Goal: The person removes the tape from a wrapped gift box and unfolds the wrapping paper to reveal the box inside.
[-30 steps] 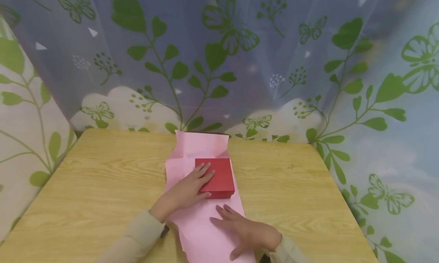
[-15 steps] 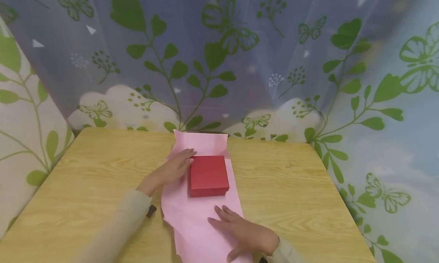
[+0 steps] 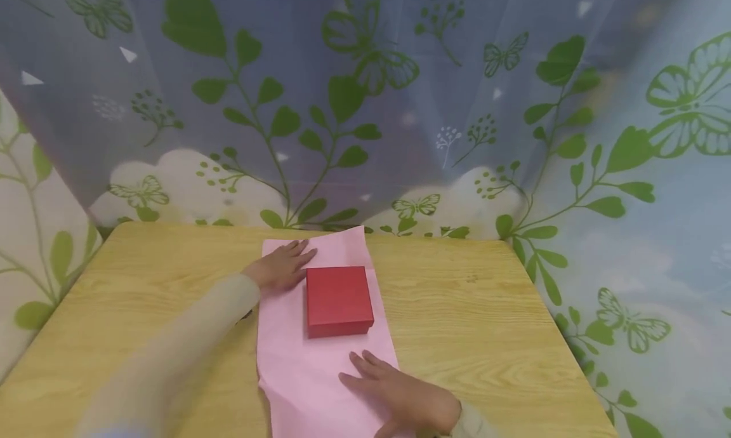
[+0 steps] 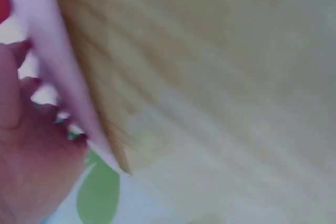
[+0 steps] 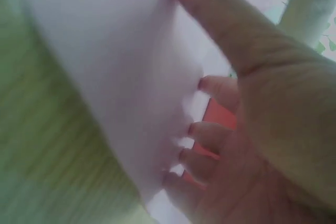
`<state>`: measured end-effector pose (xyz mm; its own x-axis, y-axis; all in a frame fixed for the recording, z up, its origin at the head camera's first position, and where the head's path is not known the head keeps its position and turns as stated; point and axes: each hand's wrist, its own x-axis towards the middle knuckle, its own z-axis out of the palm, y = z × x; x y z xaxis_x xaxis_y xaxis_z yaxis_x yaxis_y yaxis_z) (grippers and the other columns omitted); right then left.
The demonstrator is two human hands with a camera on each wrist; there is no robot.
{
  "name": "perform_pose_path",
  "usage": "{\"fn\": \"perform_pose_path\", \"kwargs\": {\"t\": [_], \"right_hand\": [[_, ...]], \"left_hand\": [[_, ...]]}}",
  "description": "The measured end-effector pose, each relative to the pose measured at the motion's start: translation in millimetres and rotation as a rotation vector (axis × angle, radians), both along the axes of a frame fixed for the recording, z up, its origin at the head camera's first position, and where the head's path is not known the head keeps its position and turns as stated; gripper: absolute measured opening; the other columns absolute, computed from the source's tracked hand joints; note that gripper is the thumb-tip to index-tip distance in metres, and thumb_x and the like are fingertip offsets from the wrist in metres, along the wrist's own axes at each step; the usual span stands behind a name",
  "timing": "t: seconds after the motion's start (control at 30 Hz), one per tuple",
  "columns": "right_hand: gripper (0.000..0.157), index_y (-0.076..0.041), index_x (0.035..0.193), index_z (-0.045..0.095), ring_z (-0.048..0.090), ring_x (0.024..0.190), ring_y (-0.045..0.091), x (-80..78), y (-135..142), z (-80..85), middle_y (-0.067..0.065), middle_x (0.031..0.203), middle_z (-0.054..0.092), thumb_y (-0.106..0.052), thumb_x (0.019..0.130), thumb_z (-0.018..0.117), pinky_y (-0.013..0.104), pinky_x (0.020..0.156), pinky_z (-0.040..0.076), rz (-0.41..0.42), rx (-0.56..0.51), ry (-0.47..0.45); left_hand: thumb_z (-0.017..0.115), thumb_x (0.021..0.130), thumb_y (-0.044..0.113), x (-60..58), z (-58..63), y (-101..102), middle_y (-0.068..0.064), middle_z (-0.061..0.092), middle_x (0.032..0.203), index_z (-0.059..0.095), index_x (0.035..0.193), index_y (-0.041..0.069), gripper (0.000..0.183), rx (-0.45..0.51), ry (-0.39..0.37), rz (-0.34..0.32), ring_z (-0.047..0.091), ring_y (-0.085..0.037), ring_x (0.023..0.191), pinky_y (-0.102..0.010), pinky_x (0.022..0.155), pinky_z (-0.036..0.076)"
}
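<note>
A red square lidded box point(image 3: 339, 298) sits on a long strip of pink paper point(image 3: 320, 374). My left hand point(image 3: 281, 266) lies on the paper's far left part, beside the box's far left corner, fingers stretched out. In the left wrist view its fingertips press along the pink paper point(image 4: 58, 40) near the edge. My right hand point(image 3: 400, 393) rests on the near part of the paper, in front of the box, with fingers spread. The right wrist view shows its fingertips and thumb touching the paper point(image 5: 121, 66), with the red box point(image 5: 218, 114) seen between the fingers.
The paper lies on a wooden table point(image 3: 474, 336), its far end close to the back edge. Behind stands a blue fabric backdrop point(image 3: 400, 139) printed with green leaves and butterflies, which also closes off both sides.
My left hand has left the box top and moved to the paper's far left. The box has shifted left; the far end of the paper lies flatter. The right hand stays spread on the paper.
</note>
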<state>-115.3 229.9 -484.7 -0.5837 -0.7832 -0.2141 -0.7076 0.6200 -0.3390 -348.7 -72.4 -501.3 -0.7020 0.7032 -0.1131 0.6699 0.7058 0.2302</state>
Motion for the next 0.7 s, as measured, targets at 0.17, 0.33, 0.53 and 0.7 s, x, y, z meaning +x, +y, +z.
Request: {"fn": "perform_pose_path", "kwargs": {"t": [0.17,0.33,0.53,0.7], "right_hand": [[0.072,-0.023,0.16,0.034,0.023,0.155,0.033,-5.5,-5.8,-9.6,0.01,0.168,0.024,-0.055,0.1,0.055,0.045,0.124,0.031,0.234,-0.017,0.046],[0.056,-0.025,0.162,0.028,0.017,0.157,0.024,-8.9,-29.3,-11.4,0.005,0.17,0.018,-0.045,0.11,0.034,0.036,0.126,0.024,0.41,0.046,0.078],[0.057,-0.025,0.164,0.017,0.009,0.158,0.02,-15.1,-65.8,-13.0,0.004,0.171,0.01,-0.042,0.111,0.03,0.029,0.128,0.013,0.528,0.093,0.151],[0.063,-0.022,0.165,0.01,0.001,0.158,0.019,-19.3,-87.2,-17.6,0.004,0.172,0.003,-0.043,0.111,0.033,0.027,0.128,0.003,0.585,0.114,0.172]], "left_hand": [[0.047,0.1,-0.006,-13.7,3.2,22.9,-0.026,0.024,0.165,0.032,0.159,0.007,0.062,-0.049,0.089,-0.159,0.025,-0.046,0.151,-0.054,0.124,0.025],[0.049,0.086,-0.027,-24.9,1.8,47.3,-0.025,0.024,0.165,0.031,0.159,0.006,0.083,-0.133,0.146,-0.305,0.026,-0.045,0.151,-0.052,0.123,0.029],[0.043,0.105,0.001,-31.3,-3.8,67.1,-0.024,0.014,0.168,0.021,0.164,0.013,0.064,-0.174,0.13,-0.342,0.018,-0.044,0.154,-0.054,0.125,0.022],[0.036,0.111,0.036,-31.8,0.2,84.9,-0.022,0.011,0.169,0.021,0.164,0.02,0.057,-0.158,0.052,-0.275,0.015,-0.043,0.155,-0.057,0.126,0.019]]}}
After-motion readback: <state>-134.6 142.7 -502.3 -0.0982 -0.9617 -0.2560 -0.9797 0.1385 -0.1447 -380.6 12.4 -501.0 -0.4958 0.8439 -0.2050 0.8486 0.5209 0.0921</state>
